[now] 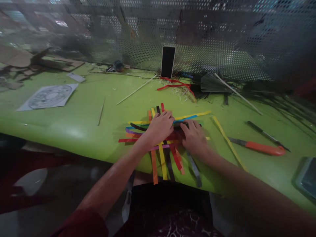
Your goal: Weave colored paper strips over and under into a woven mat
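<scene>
A crossed mat of coloured paper strips [163, 154] lies near the front edge of the green table [74, 125]. Several strips run left to right; others run towards me and hang over the edge. My left hand [160, 126] rests on the mat's middle with its fingers curled down onto the strips. My right hand [194, 136] lies beside it on the right, fingers bent and pressing on the strips. A loose yellow strip [228, 141] lies just right of the mat.
An orange-handled knife [261, 147] and a dark tool [268, 135] lie at right. A phone [168, 62] stands against the perforated metal screen behind. Red strips [175, 85], thin sticks [135, 89], a printed sheet [49, 96] and cardboard scraps lie further off.
</scene>
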Demonstrator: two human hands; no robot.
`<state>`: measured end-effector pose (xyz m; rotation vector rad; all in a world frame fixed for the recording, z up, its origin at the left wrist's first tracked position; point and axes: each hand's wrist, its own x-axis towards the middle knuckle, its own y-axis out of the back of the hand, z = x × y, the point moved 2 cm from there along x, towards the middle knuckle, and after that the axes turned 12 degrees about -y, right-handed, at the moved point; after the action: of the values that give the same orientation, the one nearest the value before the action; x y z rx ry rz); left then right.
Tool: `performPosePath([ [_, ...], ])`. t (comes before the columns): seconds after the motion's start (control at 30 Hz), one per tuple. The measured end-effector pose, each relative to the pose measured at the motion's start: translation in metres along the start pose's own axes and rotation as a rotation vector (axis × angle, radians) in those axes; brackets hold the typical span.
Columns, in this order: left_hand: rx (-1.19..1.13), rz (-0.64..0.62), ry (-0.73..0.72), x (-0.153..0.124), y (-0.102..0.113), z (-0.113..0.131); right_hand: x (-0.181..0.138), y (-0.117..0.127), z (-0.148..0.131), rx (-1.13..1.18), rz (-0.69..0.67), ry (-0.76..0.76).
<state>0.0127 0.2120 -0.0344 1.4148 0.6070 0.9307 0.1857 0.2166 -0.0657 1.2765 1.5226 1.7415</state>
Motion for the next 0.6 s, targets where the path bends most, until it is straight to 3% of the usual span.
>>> performPosePath([
  [0.37,-0.088,0.059,0.027,-0.0023,-0.0063,-0.0058,-0.0004,0.0036,0.0007,0.067,0.028,0.025],
  [0.6,-0.102,0.075,0.015,-0.0038,-0.0077,-0.0074,0.0016,0.0072,-0.0036,-0.021,0.018,0.026],
])
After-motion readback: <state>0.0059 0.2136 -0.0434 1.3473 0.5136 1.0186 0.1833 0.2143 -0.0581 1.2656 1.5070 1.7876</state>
